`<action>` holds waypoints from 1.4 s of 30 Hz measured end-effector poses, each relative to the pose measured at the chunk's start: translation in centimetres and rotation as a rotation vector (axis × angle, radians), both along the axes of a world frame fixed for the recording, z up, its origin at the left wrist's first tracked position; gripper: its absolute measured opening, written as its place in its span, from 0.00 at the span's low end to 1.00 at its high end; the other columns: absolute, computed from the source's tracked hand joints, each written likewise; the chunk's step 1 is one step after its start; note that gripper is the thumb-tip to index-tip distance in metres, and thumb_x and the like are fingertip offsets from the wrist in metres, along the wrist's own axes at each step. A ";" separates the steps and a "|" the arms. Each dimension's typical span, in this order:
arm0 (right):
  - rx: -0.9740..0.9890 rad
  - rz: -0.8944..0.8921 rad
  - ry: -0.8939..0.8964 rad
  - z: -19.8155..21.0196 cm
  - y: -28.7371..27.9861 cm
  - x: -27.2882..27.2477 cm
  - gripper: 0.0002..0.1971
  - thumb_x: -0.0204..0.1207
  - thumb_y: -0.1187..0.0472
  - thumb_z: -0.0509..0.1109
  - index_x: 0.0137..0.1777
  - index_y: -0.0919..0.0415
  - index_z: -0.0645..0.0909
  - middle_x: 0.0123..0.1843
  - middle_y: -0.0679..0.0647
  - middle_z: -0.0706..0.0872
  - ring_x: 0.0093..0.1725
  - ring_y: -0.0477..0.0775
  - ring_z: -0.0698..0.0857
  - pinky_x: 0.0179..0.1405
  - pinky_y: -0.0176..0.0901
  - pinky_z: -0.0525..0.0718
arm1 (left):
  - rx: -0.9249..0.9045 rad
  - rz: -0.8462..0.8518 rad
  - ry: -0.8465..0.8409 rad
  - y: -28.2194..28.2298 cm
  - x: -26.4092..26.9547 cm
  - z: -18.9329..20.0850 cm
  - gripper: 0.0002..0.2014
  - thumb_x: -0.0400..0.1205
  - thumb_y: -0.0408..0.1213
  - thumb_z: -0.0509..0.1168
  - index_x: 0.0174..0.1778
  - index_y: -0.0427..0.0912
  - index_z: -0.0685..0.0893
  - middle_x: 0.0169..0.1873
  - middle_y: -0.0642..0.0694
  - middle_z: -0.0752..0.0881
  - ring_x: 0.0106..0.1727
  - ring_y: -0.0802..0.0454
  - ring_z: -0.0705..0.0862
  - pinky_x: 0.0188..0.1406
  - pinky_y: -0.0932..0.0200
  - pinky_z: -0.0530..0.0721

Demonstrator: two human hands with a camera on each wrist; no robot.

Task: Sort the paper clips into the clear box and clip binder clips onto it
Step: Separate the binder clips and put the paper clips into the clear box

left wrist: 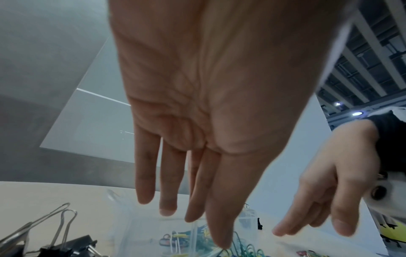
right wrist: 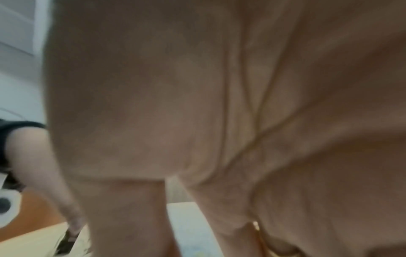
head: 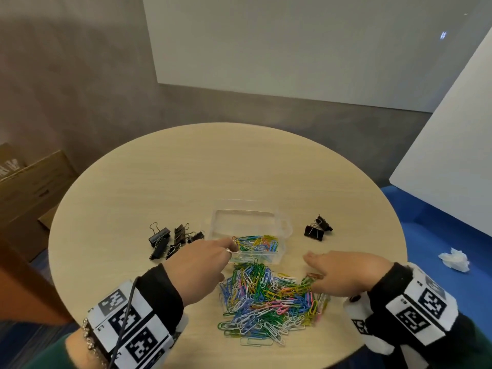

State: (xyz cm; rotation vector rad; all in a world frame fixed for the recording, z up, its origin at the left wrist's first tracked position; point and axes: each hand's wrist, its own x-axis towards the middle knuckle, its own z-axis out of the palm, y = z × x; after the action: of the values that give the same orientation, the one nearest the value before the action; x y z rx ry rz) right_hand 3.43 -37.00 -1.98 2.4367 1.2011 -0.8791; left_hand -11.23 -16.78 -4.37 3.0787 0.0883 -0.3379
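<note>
The clear box (head: 282, 225) stands open at the table's middle, with several coloured paper clips (head: 257, 244) in its near part. A big pile of paper clips (head: 263, 296) lies just in front of it. My left hand (head: 230, 245) reaches to the box's near left rim; the left wrist view shows its fingers (left wrist: 167, 200) straight and holding nothing above the clips. My right hand (head: 311, 258) hovers over the pile's right edge, fingers stretched out to the left and holding nothing. Several black binder clips (head: 170, 239) lie left of the box, and two more binder clips (head: 318, 229) to its right.
The round wooden table (head: 186, 169) drops off close behind my wrists. A crumpled tissue (head: 455, 258) lies on the blue surface to the right. Cardboard boxes (head: 29, 187) stand at the left, and white boards (head: 306, 43) behind and to the right.
</note>
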 end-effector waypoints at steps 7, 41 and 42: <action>0.039 0.073 0.120 -0.4 -0.6 -1.0 0.35 0.81 0.47 0.60 0.85 0.52 0.50 0.87 0.45 0.49 0.82 0.50 0.61 0.80 0.47 0.62 | -0.018 -0.023 0.024 -0.2 -0.2 0.6 0.18 0.84 0.41 0.62 0.69 0.41 0.78 0.78 0.59 0.65 0.69 0.52 0.77 0.68 0.55 0.72; 0.626 -0.140 0.229 -0.2 1.1 2.2 0.03 0.71 0.67 0.76 0.41 0.58 0.86 0.34 0.56 0.92 0.33 0.47 0.91 0.39 0.39 0.89 | -0.158 -0.070 -0.044 -3.4 0.0 -1.6 0.15 0.77 0.30 0.66 0.59 0.46 0.81 0.58 0.47 0.77 0.56 0.44 0.80 0.50 0.52 0.77; 0.673 -0.156 0.240 0.3 1.3 2.4 0.04 0.71 0.67 0.76 0.41 0.58 0.86 0.33 0.55 0.91 0.32 0.47 0.91 0.39 0.39 0.89 | -0.159 -0.071 -0.046 -3.3 0.0 -1.5 0.15 0.77 0.29 0.66 0.59 0.45 0.81 0.58 0.47 0.78 0.56 0.45 0.80 0.50 0.53 0.77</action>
State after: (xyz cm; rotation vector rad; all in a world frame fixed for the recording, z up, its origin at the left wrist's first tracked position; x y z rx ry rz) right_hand 5.82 -35.66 -1.65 3.0486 1.6180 -0.9447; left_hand -11.18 -20.12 -5.88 2.9353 -0.0471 -0.2636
